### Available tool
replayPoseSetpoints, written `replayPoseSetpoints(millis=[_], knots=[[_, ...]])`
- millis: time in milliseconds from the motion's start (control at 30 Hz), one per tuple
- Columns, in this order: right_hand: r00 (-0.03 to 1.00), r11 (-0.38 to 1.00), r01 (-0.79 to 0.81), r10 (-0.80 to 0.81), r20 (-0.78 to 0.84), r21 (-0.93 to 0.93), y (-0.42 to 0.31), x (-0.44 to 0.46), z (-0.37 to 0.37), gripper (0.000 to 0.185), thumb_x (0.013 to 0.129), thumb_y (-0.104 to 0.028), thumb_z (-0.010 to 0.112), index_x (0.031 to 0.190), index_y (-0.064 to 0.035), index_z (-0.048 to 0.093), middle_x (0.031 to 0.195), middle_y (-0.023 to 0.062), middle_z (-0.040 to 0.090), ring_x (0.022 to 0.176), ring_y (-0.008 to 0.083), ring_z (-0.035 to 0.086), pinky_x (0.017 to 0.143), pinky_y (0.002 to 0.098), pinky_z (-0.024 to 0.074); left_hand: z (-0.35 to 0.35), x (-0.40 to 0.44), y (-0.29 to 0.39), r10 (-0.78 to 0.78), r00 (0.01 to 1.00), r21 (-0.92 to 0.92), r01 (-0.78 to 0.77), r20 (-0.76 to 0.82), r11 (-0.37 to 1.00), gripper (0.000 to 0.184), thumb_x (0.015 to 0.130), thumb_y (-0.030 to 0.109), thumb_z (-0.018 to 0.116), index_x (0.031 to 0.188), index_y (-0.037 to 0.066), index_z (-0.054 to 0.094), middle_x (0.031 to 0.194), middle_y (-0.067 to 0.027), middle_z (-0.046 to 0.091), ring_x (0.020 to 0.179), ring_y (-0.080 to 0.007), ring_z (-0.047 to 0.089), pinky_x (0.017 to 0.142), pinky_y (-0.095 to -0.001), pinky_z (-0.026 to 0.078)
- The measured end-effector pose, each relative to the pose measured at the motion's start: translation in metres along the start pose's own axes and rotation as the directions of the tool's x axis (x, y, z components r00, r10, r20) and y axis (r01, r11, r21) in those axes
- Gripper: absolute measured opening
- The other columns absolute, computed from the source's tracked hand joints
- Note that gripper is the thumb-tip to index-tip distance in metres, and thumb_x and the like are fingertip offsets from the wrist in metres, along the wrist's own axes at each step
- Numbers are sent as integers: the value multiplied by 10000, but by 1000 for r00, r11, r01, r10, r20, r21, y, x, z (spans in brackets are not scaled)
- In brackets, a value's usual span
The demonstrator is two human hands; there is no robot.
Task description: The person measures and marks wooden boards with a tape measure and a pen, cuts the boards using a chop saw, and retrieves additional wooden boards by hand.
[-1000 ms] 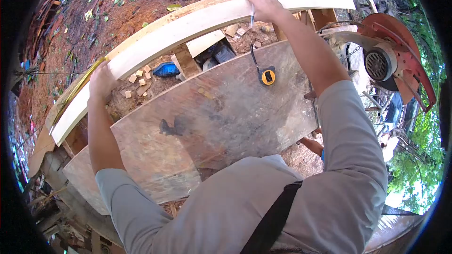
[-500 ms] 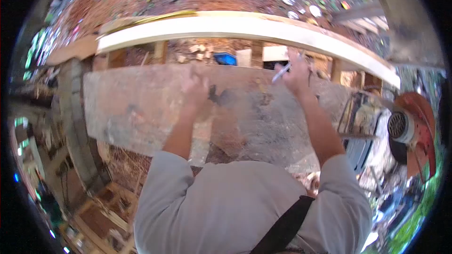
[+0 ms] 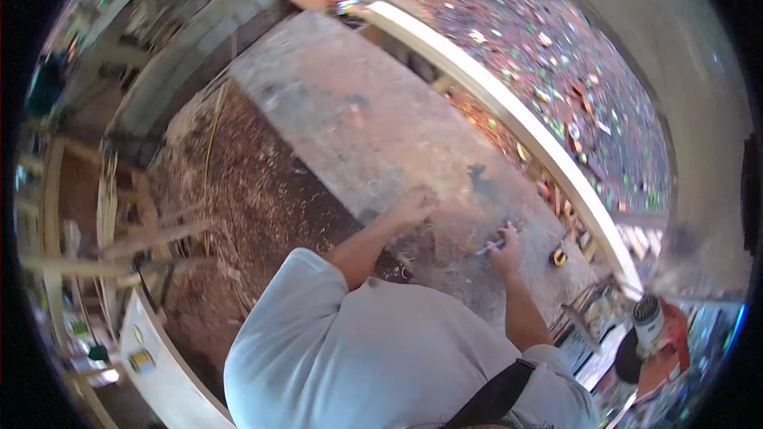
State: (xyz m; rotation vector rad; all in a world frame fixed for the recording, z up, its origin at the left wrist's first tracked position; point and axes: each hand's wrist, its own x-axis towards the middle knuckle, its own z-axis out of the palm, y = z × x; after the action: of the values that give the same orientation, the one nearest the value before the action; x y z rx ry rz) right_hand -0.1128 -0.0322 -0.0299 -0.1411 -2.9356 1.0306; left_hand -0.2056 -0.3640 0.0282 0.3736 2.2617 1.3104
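A slim white pen (image 3: 488, 249) is held in my right hand (image 3: 506, 253), low over the near right part of a worn, stained worktop (image 3: 318, 71). My left hand (image 3: 415, 205) is over the middle of this surface, close to its near edge. Its fingers are smeared, and whether it touches the board cannot be made out. A small black and yellow thing (image 3: 559, 257), like a tape measure, lies on the surface to the right of my right hand.
A long pale timber beam (image 3: 509, 103) runs along the far side of the worktop. At the right sits a red and grey power tool (image 3: 652, 334) with a dark disc. Sawdust (image 3: 262, 183) covers the ground at left, beside a white panel (image 3: 163, 357). A thick post (image 3: 644, 56) rises at right.
My view has turned left, so the worktop and beam now slant. Both hands have come from the far side nearer to my body. The pen stays in my right hand.
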Motion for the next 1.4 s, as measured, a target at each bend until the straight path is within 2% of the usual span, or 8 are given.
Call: replayPoseSetpoints(millis=[100,167,367,533,733,1033,1300,1400], knots=[[997,999,-14,18,-73,52,36,7,15,447,757,-144,787,1133,18,608,1236,214,614,1097,315,609,952,392,478,-21,-29,-45,74,837,-59,-125,-543,990,331,903,318,580,1002,23,693,906,-181,690,791,-379,664,711,-448,520],[934,936,-352,350,75,20,-9,4,3,501,778,-174,792,1178,46,584,1108,198,636,1040,307,618,907,412,488,-47,-69,-77,-158,838,71,228,-523,971,377,901,344,557,1029,12,680,986,-214,691,892,-416,664,779,-474,524],[976,955,-216,217,-17,-205,-57,-50,85,523,792,-188,752,1247,-4,572,1155,212,650,1057,346,626,923,445,480,-34,-264,-306,-427,852,300,511,-304,806,388,851,375,600,1025,52,726,1007,-239,701,978,-428,662,858,-491,543],[922,959,-217,140,-361,-183,-123,-60,138,501,826,-194,736,1260,-13,565,1158,211,646,1058,339,620,910,431,487,-6,-500,-395,-913,302,-184,915,-274,358,374,831,373,623,1019,64,718,1012,-222,704,976,-393,676,823,-480,552],[957,968,-141,79,-278,-209,-179,-20,177,467,830,-196,736,1225,2,583,1110,192,655,1016,318,625,882,415,492,28,-622,-380,-969,-164,-737,676,-185,27,413,822,381,636,1076,62,702,1052,-231,696,1011,-387,669,846,-465,542],[991,976,13,-41,-129,-215,-311,135,309,421,837,-200,736,1172,23,610,1039,164,668,954,287,633,840,392,498,-21,-526,-390,-985,-58,-895,428,-165,125,487,809,394,655,1161,58,677,1112,-246,685,1064,-377,660,880,-442,527],[763,732,646,-631,-139,218,-563,320,456,387,844,-203,736,1125,42,635,976,139,680,899,260,639,802,372,504,-232,-551,-448,-926,-301,-956,248,-229,156,562,797,405,672,1237,54,656,1165,-258,675,1111,-368,651,910,-422,513],[703,718,566,-677,219,405,-728,335,558,309,912,-278,669,1001,18,687,826,93,687,772,207,635,722,353,502,-306,-547,-499,-879,-357,-948,89,-316,305,593,799,408,675,1298,93,624,1156,-253,674,1086,-379,653,886,-425,518]])
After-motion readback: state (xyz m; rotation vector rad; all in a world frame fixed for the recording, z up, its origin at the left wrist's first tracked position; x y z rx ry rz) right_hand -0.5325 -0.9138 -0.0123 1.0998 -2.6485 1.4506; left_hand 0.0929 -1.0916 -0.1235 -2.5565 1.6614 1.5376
